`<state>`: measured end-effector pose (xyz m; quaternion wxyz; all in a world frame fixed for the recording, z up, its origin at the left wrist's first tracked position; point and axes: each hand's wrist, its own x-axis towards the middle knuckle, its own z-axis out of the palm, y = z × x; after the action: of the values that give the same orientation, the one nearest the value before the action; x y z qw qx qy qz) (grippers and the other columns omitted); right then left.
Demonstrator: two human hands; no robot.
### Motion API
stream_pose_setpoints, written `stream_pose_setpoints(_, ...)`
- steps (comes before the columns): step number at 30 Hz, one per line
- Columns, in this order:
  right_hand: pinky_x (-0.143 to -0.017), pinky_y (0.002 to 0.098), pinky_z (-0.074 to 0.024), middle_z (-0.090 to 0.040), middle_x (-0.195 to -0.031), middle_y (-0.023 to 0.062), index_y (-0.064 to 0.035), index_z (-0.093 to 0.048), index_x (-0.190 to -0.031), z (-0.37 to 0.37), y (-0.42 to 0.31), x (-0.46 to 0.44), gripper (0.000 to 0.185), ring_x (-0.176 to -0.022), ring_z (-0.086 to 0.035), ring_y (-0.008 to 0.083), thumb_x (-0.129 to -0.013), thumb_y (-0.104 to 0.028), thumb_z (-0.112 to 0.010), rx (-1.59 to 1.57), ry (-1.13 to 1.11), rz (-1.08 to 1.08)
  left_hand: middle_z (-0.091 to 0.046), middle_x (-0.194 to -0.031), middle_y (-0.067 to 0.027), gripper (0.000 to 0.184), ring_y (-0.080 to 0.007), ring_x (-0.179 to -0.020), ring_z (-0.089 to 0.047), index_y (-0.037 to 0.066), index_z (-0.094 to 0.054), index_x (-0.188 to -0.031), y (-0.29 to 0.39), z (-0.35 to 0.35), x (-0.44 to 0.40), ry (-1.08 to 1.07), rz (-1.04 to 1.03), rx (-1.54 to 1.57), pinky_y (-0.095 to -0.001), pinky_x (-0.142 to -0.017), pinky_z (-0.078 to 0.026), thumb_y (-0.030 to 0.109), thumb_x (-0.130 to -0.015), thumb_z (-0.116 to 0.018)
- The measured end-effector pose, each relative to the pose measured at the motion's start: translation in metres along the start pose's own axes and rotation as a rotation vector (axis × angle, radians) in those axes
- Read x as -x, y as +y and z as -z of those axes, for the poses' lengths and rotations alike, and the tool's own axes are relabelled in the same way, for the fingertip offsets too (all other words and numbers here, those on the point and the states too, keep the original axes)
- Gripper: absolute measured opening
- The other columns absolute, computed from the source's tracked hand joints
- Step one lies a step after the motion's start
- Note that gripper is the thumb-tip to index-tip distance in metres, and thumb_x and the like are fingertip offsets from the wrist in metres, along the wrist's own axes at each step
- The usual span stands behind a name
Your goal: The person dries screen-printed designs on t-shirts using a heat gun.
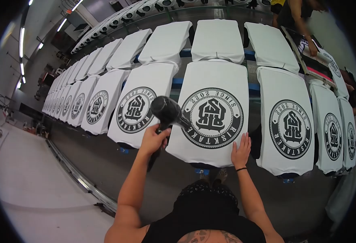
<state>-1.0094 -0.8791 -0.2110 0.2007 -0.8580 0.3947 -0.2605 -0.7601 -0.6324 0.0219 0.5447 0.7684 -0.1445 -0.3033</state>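
My left hand [155,139] is wrapped round the handle of a black hair dryer [166,110]. Its nozzle points right, over the left edge of the round black print on a white T-shirt [213,73]. That shirt is stretched over a board in front of me, and the print reads upside down from here. My right hand [241,151] lies with fingers outstretched on the shirt's lower right edge, holding nothing. A dark band circles my right wrist.
More printed white T-shirts [291,125] on boards stand on both sides, with a second row of white shirts [217,40] behind. At the upper right a co-worker's hand [312,49] is at a printing screen frame [307,67]. A metal rail [78,178] runs along the floor at left.
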Motion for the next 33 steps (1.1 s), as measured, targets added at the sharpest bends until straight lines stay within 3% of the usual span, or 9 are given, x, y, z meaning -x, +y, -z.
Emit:
stream_pose_setpoints(7, -0.119, 0.0505, -0.0288, -0.037, -0.158, 0.0218, 0.0056, -0.040, -0.148, -0.011, 0.015, -0.006, 0.061, -0.142, -0.035, 0.0440, -0.101, -0.029, -0.056, -0.053, 0.014, 0.006, -0.059, -0.063, -0.0006, 0.027, -0.0079, -0.050, -0.055, -0.002, -0.063, -0.100, -0.012, -0.015, 0.048, -0.125, 0.035, 0.066, -0.0244, -0.046, -0.044, 0.021, -0.092, -0.075)
stream_pose_setpoints(16, -0.119, 0.0497, -0.0261, -0.038, -0.158, 0.0187, 0.0034, -0.042, -0.149, 0.003, 0.020, -0.015, 0.061, -0.145, -0.031, 0.0438, -0.100, -0.028, -0.059, 0.015, -0.001, 0.094, -0.057, -0.059, -0.0009, 0.035, -0.0075, -0.048, -0.054, -0.006, -0.062, -0.114, -0.002, -0.088, 0.031, -0.294, 0.053, 0.071, -0.0246, -0.045, -0.044, 0.021, -0.093, -0.073)
stream_pose_setpoints(20, -0.117, 0.0574, -0.0238, -0.035, -0.160, 0.0166, 0.0002, -0.041, -0.149, 0.019, 0.022, -0.015, 0.060, -0.148, -0.027, 0.0432, -0.098, -0.026, -0.059, 0.011, -0.054, 0.145, -0.057, -0.059, -0.0012, 0.036, -0.0080, -0.047, -0.054, -0.008, -0.061, -0.114, 0.015, -0.128, 0.010, -0.330, 0.025, 0.067, -0.0245, -0.044, -0.044, 0.020, -0.094, -0.072)
stream_pose_setpoints(25, -0.118, 0.0590, -0.0213, -0.035, -0.160, 0.0161, -0.0001, -0.047, -0.145, 0.057, 0.028, -0.013, 0.056, -0.149, -0.025, 0.0441, -0.097, -0.026, -0.060, -0.059, -0.149, 0.203, -0.058, -0.059, -0.0013, 0.035, -0.0082, -0.048, -0.055, -0.007, -0.062, -0.113, 0.036, -0.173, -0.018, -0.278, 0.008, 0.040, -0.0243, -0.044, -0.044, 0.020, -0.093, -0.074)
stream_pose_setpoints(27, -0.119, 0.0582, -0.0200, -0.036, -0.159, 0.0158, -0.0006, -0.048, -0.145, 0.063, 0.034, -0.014, 0.055, -0.149, -0.024, 0.0437, -0.097, -0.025, -0.060, -0.082, -0.214, 0.248, -0.057, -0.061, -0.0008, 0.024, -0.0087, -0.050, -0.054, -0.004, -0.063, -0.105, 0.047, -0.186, -0.024, -0.256, 0.041, 0.095, -0.0251, -0.047, -0.044, 0.014, -0.093, -0.073)
stream_pose_setpoints(33, -0.119, 0.0553, -0.0221, -0.037, -0.159, 0.0153, -0.0007, -0.050, -0.143, 0.074, 0.052, -0.034, 0.053, -0.148, -0.026, 0.0433, -0.096, -0.022, -0.061, -0.181, -0.266, 0.266, -0.060, -0.064, -0.0021, 0.025, -0.0078, -0.050, -0.054, -0.005, -0.063, -0.105, 0.060, -0.212, -0.034, -0.162, 0.045, -0.068, -0.0251, -0.046, -0.044, 0.015, -0.093, -0.073)
